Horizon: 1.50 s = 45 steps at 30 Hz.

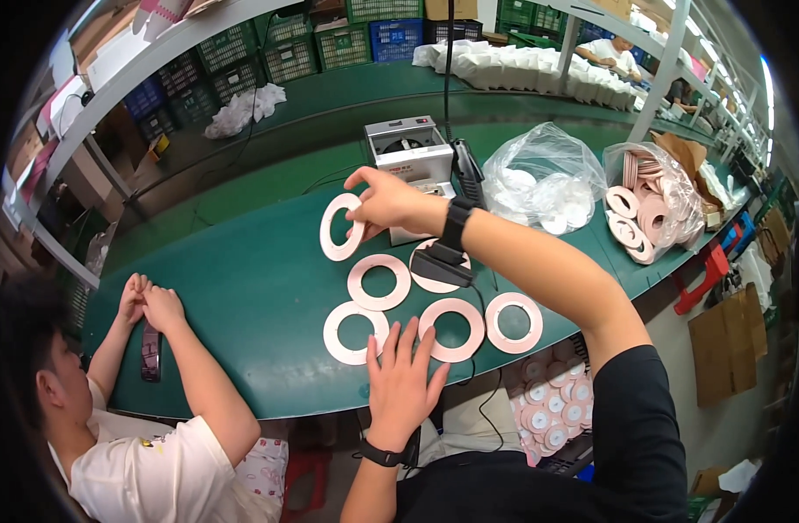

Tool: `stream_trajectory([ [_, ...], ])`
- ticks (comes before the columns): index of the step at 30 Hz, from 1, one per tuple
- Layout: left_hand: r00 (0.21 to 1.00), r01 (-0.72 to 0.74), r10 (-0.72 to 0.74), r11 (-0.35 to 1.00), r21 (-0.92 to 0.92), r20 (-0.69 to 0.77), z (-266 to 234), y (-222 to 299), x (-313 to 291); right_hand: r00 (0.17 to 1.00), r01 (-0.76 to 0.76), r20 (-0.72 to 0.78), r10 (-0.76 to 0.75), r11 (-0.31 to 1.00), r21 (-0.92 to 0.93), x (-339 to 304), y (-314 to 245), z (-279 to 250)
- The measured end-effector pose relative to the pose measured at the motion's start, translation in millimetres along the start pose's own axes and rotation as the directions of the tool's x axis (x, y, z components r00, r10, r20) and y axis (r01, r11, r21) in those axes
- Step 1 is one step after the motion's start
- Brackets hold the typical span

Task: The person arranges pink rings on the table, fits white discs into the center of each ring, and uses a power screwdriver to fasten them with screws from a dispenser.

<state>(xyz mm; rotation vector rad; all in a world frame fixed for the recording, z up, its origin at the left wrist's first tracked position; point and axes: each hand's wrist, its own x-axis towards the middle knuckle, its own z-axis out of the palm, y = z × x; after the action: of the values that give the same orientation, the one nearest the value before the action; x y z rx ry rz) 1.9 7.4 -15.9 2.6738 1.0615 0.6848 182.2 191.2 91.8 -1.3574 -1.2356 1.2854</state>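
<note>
My right hand [386, 205] reaches across the table and grips a pale pink flat ring [326, 230] by its right edge, tilted upright above the tabletop. My left hand [399, 379] lies palm down near the front edge with fingers spread. Its fingertips are between a ring at the left [331, 331] and a ring at the right [476, 329]; whether they touch either is unclear. More such rings lie around: one [356, 281] behind the fingertips, one [536, 322] at the far right, and one [421, 277] partly hidden under the black device on my right wrist.
A grey-white machine [410, 148] stands behind my right hand. Clear bags hold white discs [574, 205] and pink rings [652, 218]. At left, a co-worker's clasped hands [151, 301] rest beside a dark phone [150, 353]. Below the table edge is a crate of pink discs [552, 401].
</note>
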Motion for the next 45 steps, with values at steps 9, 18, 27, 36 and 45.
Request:
stream_trajectory([
  [9,1.000,-0.006,0.005,1.000,-0.014,-0.012,-2,5,0,0.911,0.303,0.242,-0.333,0.146,-0.942,18,72,33],
  [18,1.000,0.007,-0.007,0.966,-0.259,0.000,-9,-10,-17,0.915,0.399,0.404,-0.002,0.153,-0.904,-47,37,42],
  [27,0.993,0.114,-0.113,0.991,-0.073,0.025,-25,-16,-32,0.799,0.596,0.555,-0.232,0.177,-0.783,-29,96,39],
  [36,0.996,0.084,-0.082,0.993,-0.080,0.024,-20,-18,-26,0.832,0.555,0.529,-0.167,0.217,-0.803,-1,77,44],
  [45,0.979,0.178,-0.181,0.983,0.041,0.091,-42,-35,-16,0.792,0.610,0.544,-0.279,0.420,-0.672,-110,36,-6],
])
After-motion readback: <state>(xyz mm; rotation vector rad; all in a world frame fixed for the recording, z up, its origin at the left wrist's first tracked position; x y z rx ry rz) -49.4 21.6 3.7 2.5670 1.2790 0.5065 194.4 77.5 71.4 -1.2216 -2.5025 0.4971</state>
